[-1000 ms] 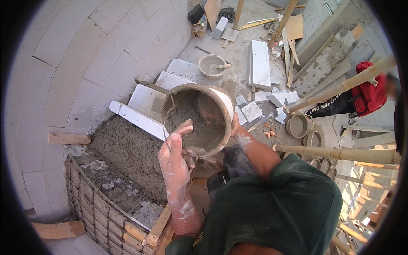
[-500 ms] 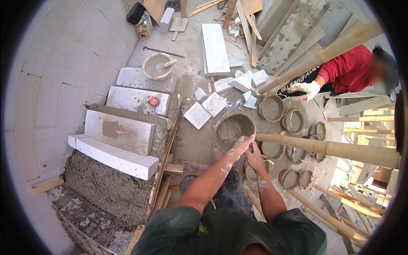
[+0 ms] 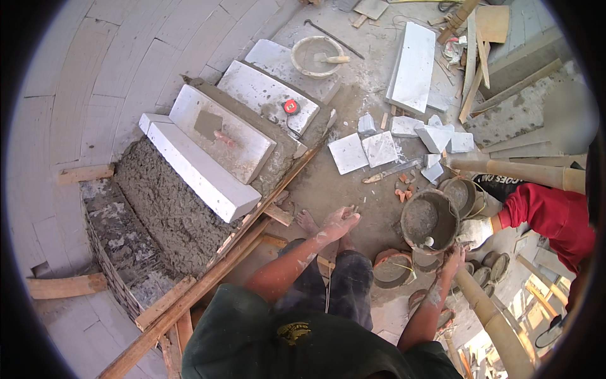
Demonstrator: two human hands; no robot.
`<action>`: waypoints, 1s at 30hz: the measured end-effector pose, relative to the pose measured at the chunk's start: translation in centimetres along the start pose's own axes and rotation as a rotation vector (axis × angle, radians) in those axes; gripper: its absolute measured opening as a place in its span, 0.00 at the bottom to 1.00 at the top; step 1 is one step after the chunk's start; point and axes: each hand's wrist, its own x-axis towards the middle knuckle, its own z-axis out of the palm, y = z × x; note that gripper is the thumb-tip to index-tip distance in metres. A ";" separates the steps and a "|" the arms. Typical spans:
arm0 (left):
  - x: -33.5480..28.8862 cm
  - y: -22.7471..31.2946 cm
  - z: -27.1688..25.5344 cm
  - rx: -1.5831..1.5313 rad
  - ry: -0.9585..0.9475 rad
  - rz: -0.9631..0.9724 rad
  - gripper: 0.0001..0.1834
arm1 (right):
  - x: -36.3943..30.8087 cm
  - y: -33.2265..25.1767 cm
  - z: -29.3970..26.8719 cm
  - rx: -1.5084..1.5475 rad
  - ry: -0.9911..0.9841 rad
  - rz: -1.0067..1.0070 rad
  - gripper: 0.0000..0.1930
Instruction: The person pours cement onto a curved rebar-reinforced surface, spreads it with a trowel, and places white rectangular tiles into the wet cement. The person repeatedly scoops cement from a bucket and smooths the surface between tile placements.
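My right hand [image 3: 452, 260] grips the near rim of a round bucket [image 3: 416, 242] with wet grey mortar inside. A co-worker's white-gloved hand [image 3: 475, 232] touches the same bucket at its right side. My left hand [image 3: 341, 222] is held in front of my knees, fingers stretched out, holding nothing. Left of it, a long white block [image 3: 202, 170] lies on a thick bed of mortar [image 3: 170, 202], with another block [image 3: 233, 136] behind it. A red tape measure [image 3: 291, 107] rests on a block [image 3: 268, 95] further back.
More buckets [image 3: 391, 268] stand at the right, near a bamboo pole [image 3: 495, 322]. Broken white blocks [image 3: 379, 149], a handsaw [image 3: 391, 171] and red brick bits [image 3: 404, 192] lie on the floor. A bowl with a trowel [image 3: 315, 57] sits on the rear block. Wooden planks [image 3: 189, 303] edge the steps.
The bucket has moved right, and my left hand has let go of it. The co-worker's gloved hand has come to the bucket. My view has turned, shifting the scene.
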 end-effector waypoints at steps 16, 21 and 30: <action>-21.3 -17.1 -17.0 -0.852 0.704 -0.292 0.22 | -38.9 11.7 70.4 -0.896 -1.251 -1.163 0.27; -25.7 -23.6 -19.0 -0.853 0.708 -0.427 0.25 | -40.9 18.9 79.7 -1.288 -1.095 -1.302 0.25; -28.4 -26.0 -21.5 -1.018 0.621 -0.380 0.41 | -63.4 11.0 74.3 -0.692 -1.489 -0.172 0.18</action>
